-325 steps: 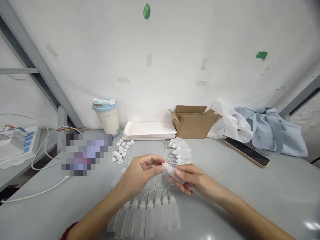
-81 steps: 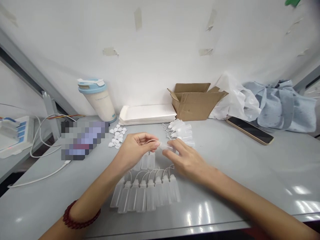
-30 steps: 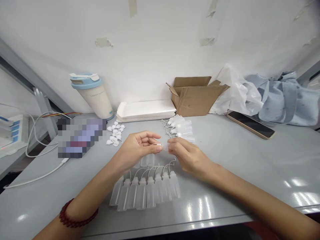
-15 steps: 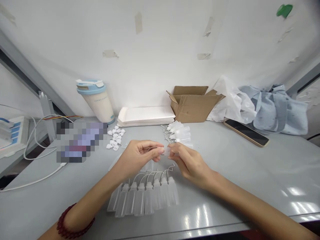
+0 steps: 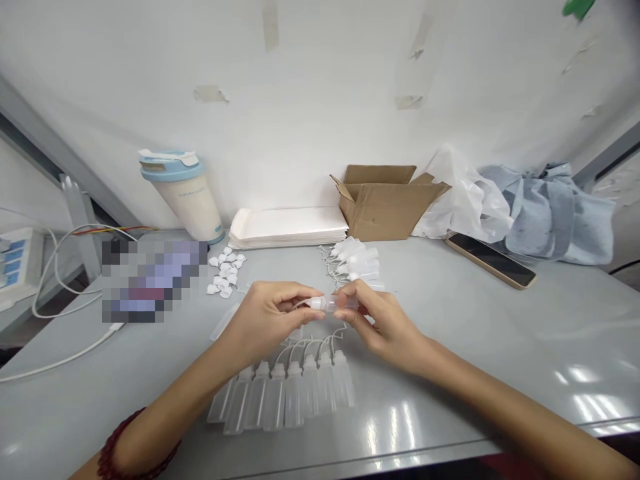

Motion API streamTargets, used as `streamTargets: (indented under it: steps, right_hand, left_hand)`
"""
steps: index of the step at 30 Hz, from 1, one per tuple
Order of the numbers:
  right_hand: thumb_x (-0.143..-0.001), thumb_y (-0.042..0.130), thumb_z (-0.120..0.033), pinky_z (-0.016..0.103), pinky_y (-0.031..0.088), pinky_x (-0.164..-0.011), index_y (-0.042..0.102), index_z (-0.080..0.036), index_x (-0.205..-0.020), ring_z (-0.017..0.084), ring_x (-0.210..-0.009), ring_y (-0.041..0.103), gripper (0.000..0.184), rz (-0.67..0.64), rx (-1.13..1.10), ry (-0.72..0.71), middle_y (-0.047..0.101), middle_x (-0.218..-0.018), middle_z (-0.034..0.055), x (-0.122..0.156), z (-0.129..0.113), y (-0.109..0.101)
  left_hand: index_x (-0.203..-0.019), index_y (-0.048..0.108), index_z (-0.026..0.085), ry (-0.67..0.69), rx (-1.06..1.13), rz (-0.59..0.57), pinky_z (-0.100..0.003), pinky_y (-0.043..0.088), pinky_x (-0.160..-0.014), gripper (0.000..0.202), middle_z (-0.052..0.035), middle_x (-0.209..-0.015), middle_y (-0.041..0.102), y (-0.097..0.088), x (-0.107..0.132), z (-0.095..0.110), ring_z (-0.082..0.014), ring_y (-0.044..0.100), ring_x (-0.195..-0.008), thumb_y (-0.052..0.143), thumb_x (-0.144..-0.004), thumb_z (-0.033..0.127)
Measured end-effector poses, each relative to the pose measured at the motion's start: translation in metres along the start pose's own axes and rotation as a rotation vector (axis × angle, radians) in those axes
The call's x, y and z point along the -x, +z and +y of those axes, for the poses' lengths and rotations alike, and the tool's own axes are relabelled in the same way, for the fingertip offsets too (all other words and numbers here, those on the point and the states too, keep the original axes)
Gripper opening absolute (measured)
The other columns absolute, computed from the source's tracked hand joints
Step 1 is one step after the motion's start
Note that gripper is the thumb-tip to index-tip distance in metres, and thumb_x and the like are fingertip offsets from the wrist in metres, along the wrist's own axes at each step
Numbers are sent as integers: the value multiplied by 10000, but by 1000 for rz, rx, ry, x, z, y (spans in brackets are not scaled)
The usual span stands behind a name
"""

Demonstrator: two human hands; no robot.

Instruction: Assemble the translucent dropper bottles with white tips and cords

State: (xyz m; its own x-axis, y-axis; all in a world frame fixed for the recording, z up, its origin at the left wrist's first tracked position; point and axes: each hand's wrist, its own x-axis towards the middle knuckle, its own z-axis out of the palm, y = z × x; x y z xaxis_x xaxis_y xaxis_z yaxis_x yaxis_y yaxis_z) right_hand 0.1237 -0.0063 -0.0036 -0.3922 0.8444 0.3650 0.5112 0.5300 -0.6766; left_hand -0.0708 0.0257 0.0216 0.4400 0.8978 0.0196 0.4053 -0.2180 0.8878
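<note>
Above the table's middle, my left hand point(image 5: 275, 312) pinches a white nozzle cap point(image 5: 316, 303) with a thin bent tube running back under the fingers. The cap sits at the neck of a small translucent squeeze bottle point(image 5: 332, 303), held sideways by the fingers of my right hand point(image 5: 380, 320), which hide most of its body. Whether the cap is screwed tight, I cannot tell. Below my hands lies a row of several translucent bottles point(image 5: 277, 400) with bent-tube caps. Part of another clear bottle point(image 5: 223, 325) shows beside my left wrist.
Small white caps point(image 5: 225, 272) lie in a pile at left, and more bottles point(image 5: 357, 257) at centre back. Behind stand a tumbler point(image 5: 187, 200), white envelopes point(image 5: 290, 228), a cardboard box point(image 5: 390, 210), a plastic bag point(image 5: 465, 200), a phone point(image 5: 493, 260) and a blue cloth bag point(image 5: 560, 220).
The fingers of my left hand have parted more around the nozzle cap, so cap and bottle neck now show between my hands. The whole view has shifted slightly.
</note>
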Motion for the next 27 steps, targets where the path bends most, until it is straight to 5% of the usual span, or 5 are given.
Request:
streamTargets:
  steps: [5,8,14,22,27]
  right_hand:
    - [-888,439,-154,212,336,-517,437,-201,-872,96,-542,437,50,26,-5,-20,506,-683,-25,-2,2,0]
    - [-896,438,-164,212,340,-527,432,-204,-870,96,-560,440,48,46,1,-35,514,-717,-17,-2,4,0]
    - [-921,387,-178,211,296,-502,410,-201,-895,90,-532,383,42,-50,18,-30,482,-698,-28,-2,0,-5]
    - [-926,373,-201,220,291,-524,403,-208,-883,101,-555,362,54,-105,-38,16,430,-693,-35,-4,-1,-10]
    - [-937,365,-234,220,284,-525,414,-205,-888,97,-550,347,75,-126,-119,65,413,-670,-47,-5,-4,-11]
  left_hand:
    - [-867,680,197,-4,-13,-81,-206,353,-440,250,38,-564,565,1,1,4,-102,450,-465,603,-779,417]
    - [-679,599,172,-68,-3,-129,-201,354,-437,359,52,-471,458,2,2,3,-102,439,-445,489,-839,474]
    - [-650,562,169,-56,18,-140,-199,390,-460,353,37,-525,481,3,3,-2,-106,474,-479,478,-847,449]
    - [-881,671,181,80,-54,-128,-211,429,-570,221,0,-701,598,-4,1,0,-124,550,-591,557,-824,361]
    - [-693,600,167,32,-61,-128,-212,408,-524,325,15,-608,555,-1,1,2,-132,564,-566,482,-855,422]
